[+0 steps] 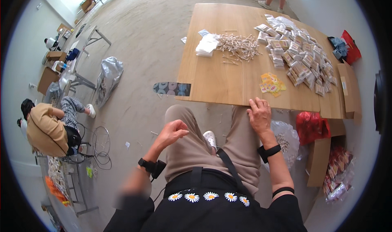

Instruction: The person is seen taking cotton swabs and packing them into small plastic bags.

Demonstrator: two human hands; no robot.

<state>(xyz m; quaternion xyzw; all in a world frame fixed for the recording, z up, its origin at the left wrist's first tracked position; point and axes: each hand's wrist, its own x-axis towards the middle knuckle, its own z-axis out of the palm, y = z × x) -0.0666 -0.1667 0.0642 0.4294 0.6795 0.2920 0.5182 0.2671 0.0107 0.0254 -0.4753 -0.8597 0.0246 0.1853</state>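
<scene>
My left hand (172,133) hovers over my left thigh, its fingers loosely curled, and I see nothing in it. Fingers stretched out, my right hand (259,112) rests on the near edge of the wooden table (212,79). Closest to it lies a small spread of yellow printed cards (272,84). Farther back is a loose pile of cotton swabs (240,46), with a stack of clear plastic bags (207,45) against its left side. A large heap of small filled packets (300,54) covers the table's right part.
A patterned strip (171,88) juts from the table's left corner. Right of my legs are a clear bag (286,140), a red bag (312,128) and a cardboard box (318,162). A grey plastic bag (109,79) stands on the floor. At left a person (49,128) sits by another table.
</scene>
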